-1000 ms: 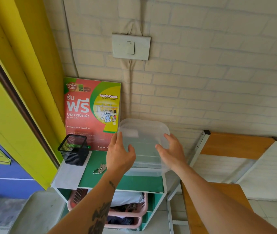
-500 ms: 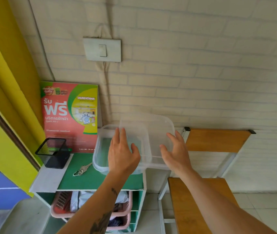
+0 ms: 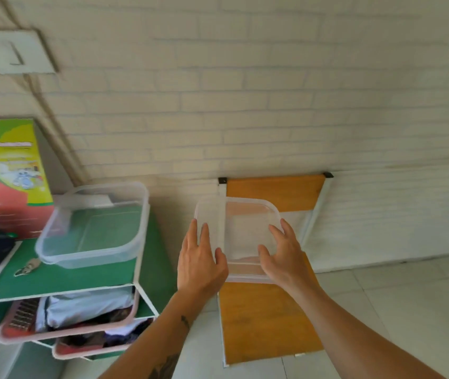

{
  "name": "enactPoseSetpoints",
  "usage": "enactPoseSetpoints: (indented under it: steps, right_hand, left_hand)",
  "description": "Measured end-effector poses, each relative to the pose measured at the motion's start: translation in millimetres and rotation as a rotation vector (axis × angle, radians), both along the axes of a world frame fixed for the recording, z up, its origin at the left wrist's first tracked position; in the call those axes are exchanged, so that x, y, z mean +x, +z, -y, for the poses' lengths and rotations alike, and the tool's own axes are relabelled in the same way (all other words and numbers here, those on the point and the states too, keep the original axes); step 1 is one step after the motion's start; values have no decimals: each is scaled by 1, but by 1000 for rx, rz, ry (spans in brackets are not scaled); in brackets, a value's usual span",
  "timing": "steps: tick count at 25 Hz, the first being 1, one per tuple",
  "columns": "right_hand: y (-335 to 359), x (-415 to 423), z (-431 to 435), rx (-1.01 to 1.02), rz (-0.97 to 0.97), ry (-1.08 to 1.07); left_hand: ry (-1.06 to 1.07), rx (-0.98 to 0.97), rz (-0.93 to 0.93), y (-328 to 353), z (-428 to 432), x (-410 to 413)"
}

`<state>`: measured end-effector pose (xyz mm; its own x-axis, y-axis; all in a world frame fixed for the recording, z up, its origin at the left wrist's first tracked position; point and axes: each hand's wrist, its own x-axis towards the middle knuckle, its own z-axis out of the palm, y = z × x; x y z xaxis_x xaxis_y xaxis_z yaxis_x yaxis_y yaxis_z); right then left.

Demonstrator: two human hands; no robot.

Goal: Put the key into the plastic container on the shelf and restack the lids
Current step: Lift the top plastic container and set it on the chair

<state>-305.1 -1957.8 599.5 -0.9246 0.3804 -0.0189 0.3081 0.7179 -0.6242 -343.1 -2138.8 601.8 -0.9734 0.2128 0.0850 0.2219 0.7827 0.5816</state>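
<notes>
Left hand (image 3: 200, 265) fingers (image 3: 193, 236) are spread and pressed against the left edge of a clear plastic lid (image 3: 241, 236); thumb wraps the near edge. Right hand (image 3: 283, 258) fingers (image 3: 277, 231) are spread likewise on the right edge, thumb at the near side. Both hands are clamped on the lid, held in the air at centre frame over the seat of a wooden chair (image 3: 267, 321). Whether this is one lid or several nested I cannot tell; a vertical seam shows through it, which may only be the chair frame behind.

Left of centre, the plastic container (image 3: 92, 228) stands open on the green top of the shelf (image 3: 61, 277). It looks empty, though the view is blurred. The key (image 3: 26, 268) lies on the shelf top just beside the container's near-left corner, outside it. Behind the container at left frame, a red and green laundry poster (image 3: 7, 173) leans on the wall; pink baskets of clothing (image 3: 61, 318) sit in the tiers below.

Judgement: step in hand is clearing the lid off the container to gain access; key not yet placed. Next move calls for parking the lid, likely on the chair seat, freeing a hand, pinching the key off the shelf top, dropping it in the container. Restacking comes last.
</notes>
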Motion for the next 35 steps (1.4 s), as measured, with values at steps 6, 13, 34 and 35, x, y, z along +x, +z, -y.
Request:
enactPoseSetpoints:
  steps: [6, 13, 34, 35]
  right_hand:
    - [-71, 20, -45, 41, 153, 11]
    - [-226, 15, -51, 25, 315, -21]
    - [-293, -9, -61, -33, 382, 5]
    - [-277, -10, -55, -53, 369, 12]
  left_hand:
    - [-127, -113, 255, -63, -39, 10]
    - [-197, -223, 468, -203, -48, -7]
    - [-132, -109, 545, -276, -53, -32]
    - [-110, -89, 538, -260, -50, -33]
